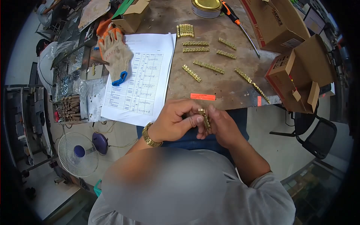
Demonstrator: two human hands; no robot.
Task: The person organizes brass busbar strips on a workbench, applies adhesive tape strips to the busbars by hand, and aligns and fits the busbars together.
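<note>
Between both hands, over the table's front edge, is a short gold-coloured metal strip point(204, 119) with a toothed look. My left hand point(174, 122), with a gold watch on its wrist, pinches the strip between thumb and fingers. My right hand point(224, 126) holds the same strip from the other side, its fingertips partly hidden. Similar gold strips point(209, 67) lie spread on the table beyond the hands, and a group of them point(185, 30) sits side by side farther back. An orange label point(203, 96) lies just beyond my hands.
Printed sheets point(140, 75) and a glove point(117, 54) lie at left. A screwdriver point(240, 24) and a round tin point(207, 8) are at the back. Open cardboard boxes point(300, 75) stand at right. A fan point(78, 153) is below left; a person point(45, 63) is beyond.
</note>
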